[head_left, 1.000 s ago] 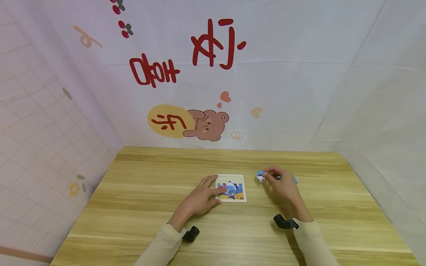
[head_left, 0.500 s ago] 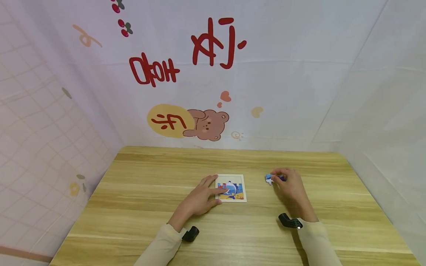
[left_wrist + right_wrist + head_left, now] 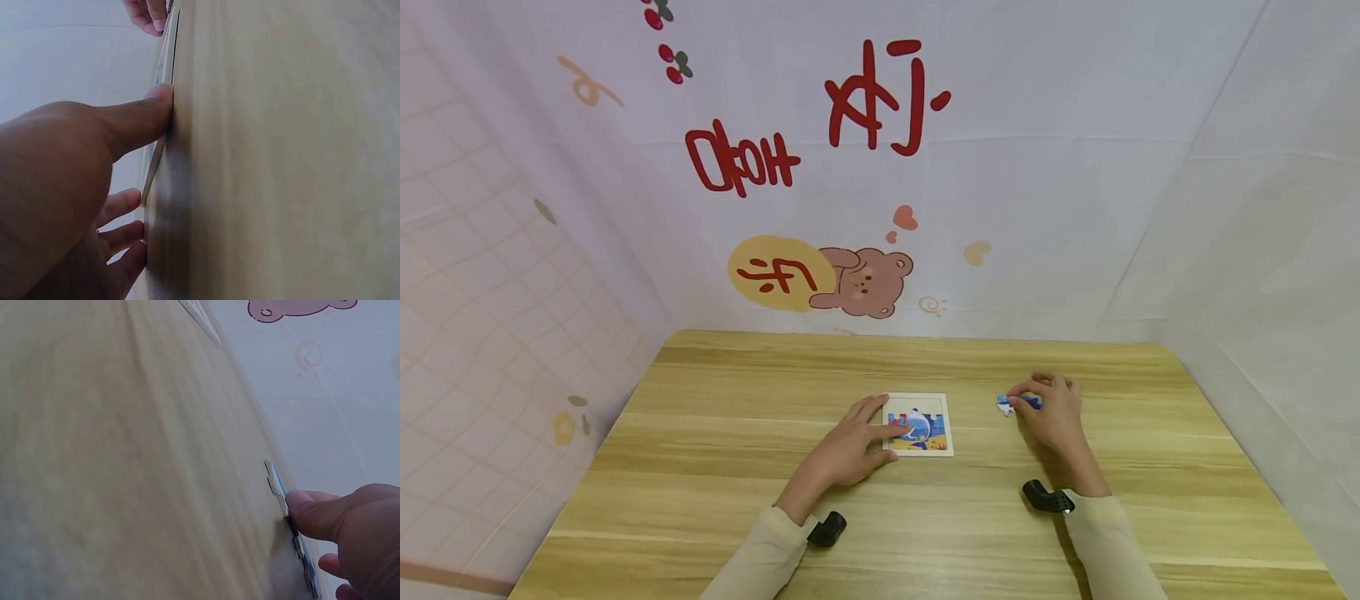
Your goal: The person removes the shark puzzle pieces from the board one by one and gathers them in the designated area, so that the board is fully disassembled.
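Note:
A white-rimmed puzzle board (image 3: 951,427) lies on the wooden table, its lower part filled with a dolphin picture and its upper part bare. My left hand (image 3: 848,448) rests on its left side, index finger stretched over the picture; the left wrist view shows the thumb (image 3: 140,119) along the board's edge. To the right, my right hand (image 3: 1054,417) pinches a blue-and-white puzzle piece (image 3: 1003,407) between thumb and forefinger, flat against the table. A darker blue piece (image 3: 1034,402) lies beside it, partly hidden by the fingers. In the right wrist view the pieces (image 3: 275,484) form a nearly continuous row.
The wood-grain table (image 3: 760,375) ends at a white cloth backdrop (image 3: 1045,208) printed with a bear and red characters. Cloth also hangs at both sides. A black wrist camera (image 3: 827,529) sits on the left wrist, another camera (image 3: 1047,497) on the right.
My right hand has shifted slightly right with the blue-and-white piece, bringing it near the darker piece. Over the last half second its other fingers have lifted a little. The left hand stays put.

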Motion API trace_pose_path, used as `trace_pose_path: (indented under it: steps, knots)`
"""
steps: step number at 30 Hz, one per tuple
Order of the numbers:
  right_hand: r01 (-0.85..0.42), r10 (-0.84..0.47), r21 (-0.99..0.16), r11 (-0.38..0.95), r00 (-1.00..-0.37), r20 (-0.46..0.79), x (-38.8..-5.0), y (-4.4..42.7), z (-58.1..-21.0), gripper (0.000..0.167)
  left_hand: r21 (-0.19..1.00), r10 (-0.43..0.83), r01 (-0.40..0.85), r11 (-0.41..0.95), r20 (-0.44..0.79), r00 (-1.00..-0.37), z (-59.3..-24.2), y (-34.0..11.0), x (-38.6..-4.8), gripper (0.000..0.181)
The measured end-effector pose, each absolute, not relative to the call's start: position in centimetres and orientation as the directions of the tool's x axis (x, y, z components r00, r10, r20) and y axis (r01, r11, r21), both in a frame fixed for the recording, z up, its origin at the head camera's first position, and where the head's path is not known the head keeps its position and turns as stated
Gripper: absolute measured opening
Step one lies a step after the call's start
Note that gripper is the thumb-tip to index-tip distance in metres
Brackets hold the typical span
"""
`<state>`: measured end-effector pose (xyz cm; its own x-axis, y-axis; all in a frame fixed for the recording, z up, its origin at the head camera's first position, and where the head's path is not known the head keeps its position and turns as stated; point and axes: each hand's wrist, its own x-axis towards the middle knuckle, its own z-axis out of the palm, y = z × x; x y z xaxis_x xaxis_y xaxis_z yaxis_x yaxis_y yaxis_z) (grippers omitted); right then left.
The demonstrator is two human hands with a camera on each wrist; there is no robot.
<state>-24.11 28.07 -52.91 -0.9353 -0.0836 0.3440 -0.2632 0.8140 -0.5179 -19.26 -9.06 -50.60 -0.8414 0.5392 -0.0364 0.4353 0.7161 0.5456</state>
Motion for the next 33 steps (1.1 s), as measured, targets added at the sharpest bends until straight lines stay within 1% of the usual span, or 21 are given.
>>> trace_pose_path:
  steps: [9,17,20,23,27,29,33]
  knots:
    - [-0.266,-0.080,-0.515,0.815,-0.931,0.355,-24.0,27.5,-52.4,0.007,0.543,0.538,0.436,0.717,-0.035,-0.842,-50.5,-9.2,-19.3,0.045]
    - [-0.272,-0.083,-0.511,0.815,-0.929,0.362,-24.0,27.3,-52.3,0.009,0.549,0.543,0.443,0.709,-0.024,-0.839,-50.4,-9.1,-19.1,0.044]
    - [-0.265,-0.061,-0.553,0.790,-0.931,0.359,-23.9,27.5,-52.1,0.010,0.548,0.542,0.441,0.711,-0.027,-0.840,-50.5,-9.1,-19.1,0.044]
    - [-0.238,-0.009,-0.612,0.754,-0.936,0.353,-23.8,28.0,-51.7,0.017,0.543,0.544,0.444,0.713,-0.029,-0.839,-50.6,-9.0,-19.2,0.044]
    - [-0.180,0.047,-0.676,0.715,-0.952,0.303,-23.8,28.4,-51.2,0.026,0.534,0.544,0.445,0.719,-0.033,-0.838,-50.6,-9.0,-19.4,0.045]
    - [-0.162,0.040,-0.701,0.695,-0.964,0.263,-23.7,28.2,-51.0,0.029,0.528,0.540,0.444,0.724,-0.033,-0.841,-50.6,-9.1,-19.4,0.045]
    - [-0.169,-0.016,-0.737,0.655,-0.977,0.211,-23.6,27.1,-50.4,0.029,0.521,0.539,0.451,0.725,-0.021,-0.842,-50.4,-9.0,-19.5,0.045]
